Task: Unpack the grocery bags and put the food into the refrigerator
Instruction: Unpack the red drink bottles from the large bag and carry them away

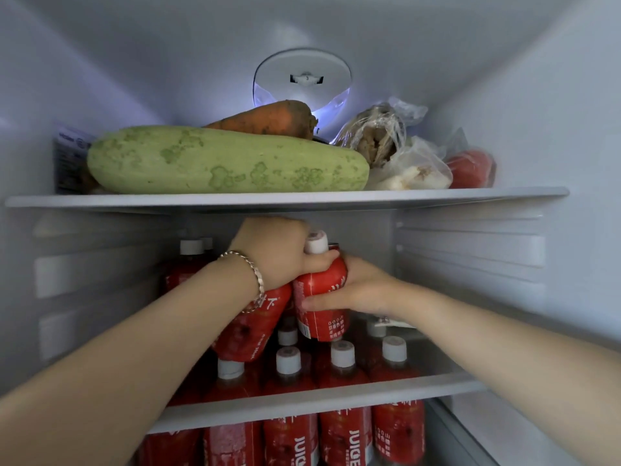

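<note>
**A:** where's the bottle at?

**B:** middle shelf (312, 400), raised above the standing red bottles (342, 364). Right hand (356, 290) wraps the body of the red juice bottle (321, 297), left hand (279, 253) closed round its neck.

**A:** pointing which way?

**B:** long axis near upright, white cap up, leaning slightly right. A second bottle (252, 327) tilts beside it under the left wrist.

Refrigerator interior, white walls and shelves.

A round lamp housing (302, 79) sits upper centre on the back wall, glowing bluish at its lower edge. Ribbed shelf rails (470, 257) line the right wall. A printed label (69, 156) is fixed at left.
</note>
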### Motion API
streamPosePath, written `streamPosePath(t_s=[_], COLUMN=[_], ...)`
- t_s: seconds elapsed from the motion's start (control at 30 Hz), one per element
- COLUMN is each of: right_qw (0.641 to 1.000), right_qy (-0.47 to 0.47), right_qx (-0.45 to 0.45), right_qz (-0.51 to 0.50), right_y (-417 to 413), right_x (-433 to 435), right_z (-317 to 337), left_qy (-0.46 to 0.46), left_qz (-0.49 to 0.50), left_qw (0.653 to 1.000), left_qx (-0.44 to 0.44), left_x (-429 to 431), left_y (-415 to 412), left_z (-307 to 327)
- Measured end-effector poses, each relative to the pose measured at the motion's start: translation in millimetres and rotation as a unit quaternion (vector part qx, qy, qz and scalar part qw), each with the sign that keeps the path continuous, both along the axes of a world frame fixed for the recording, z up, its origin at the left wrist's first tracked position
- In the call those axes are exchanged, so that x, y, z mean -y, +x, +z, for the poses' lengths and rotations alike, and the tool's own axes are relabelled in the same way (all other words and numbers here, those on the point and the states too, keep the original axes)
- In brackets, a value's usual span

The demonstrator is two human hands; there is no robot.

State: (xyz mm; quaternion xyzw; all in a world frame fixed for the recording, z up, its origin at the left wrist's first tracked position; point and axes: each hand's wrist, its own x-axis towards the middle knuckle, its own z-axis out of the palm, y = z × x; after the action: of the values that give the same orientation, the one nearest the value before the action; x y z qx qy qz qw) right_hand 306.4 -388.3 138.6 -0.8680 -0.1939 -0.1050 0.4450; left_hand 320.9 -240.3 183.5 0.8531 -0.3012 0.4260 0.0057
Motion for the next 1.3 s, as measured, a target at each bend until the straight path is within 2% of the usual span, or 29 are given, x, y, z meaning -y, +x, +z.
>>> streamPosePath(t_s=[0.07, 0.23, 0.33, 0.43, 0.6, 0.73, 0.83, 0.9, 0.93, 1.03, 1.13, 1.23, 1.3], right_qw=[0.998, 0.986, 0.987, 0.985, 0.963, 0.973, 0.988, 0.988, 0.985, 0.965, 0.938, 0.895, 0.860], right_qy=[0.023, 0.034, 0.020, -0.007, -0.069, -0.067, -0.059, -0.091, -0.114, -0.201, -0.285, -0.372, -0.439], right_qx=[0.039, 0.061, 0.058, 0.059, 0.058, 0.058, 0.054, 0.046, 0.041, 0.035, 0.031, -0.002, -0.024], right_qz=[-0.049, -0.151, -0.150, -0.162, -0.252, -0.214, -0.134, -0.113, -0.124, -0.164, -0.193, -0.247, -0.260], right_y=[4, 20, 28, 38, 48, 45, 38, 32, 31, 26, 14, -1, -9], right_x=[2, 17, 20, 14, 6, 9, 15, 21, 25, 30, 32, 42, 54], right_z=[-4, -13, -13, -16, -18, -17, -15, -19, -21, -25, -12, 4, 14], left_qy=[-0.027, -0.140, -0.137, -0.101, -0.136, -0.120, -0.107, -0.118, -0.096, 0.035, 0.104, 0.106, 0.039], left_qz=[0.018, 0.030, 0.067, 0.103, -0.026, -0.030, -0.082, -0.088, -0.061, 0.088, 0.167, 0.189, 0.138], left_qw=[0.999, 0.989, 0.988, 0.989, 0.990, 0.986, 0.988, 0.984, 0.987, 0.992, 0.979, 0.976, 0.990], left_qx=[0.000, -0.027, -0.030, 0.034, 0.003, -0.115, -0.077, -0.099, -0.115, -0.089, -0.048, -0.037, -0.013], left_x=[4, 8, 10, 12, 2, -9, -7, -4, -2, 5, 11, 13, 17], left_y=[-3, 11, 19, 20, 17, 24, 28, 28, 30, 38, 36, 31, 26], left_z=[0, -6, -5, -4, -53, -57, -60, -62, -63, -65, -62, -60, -59])
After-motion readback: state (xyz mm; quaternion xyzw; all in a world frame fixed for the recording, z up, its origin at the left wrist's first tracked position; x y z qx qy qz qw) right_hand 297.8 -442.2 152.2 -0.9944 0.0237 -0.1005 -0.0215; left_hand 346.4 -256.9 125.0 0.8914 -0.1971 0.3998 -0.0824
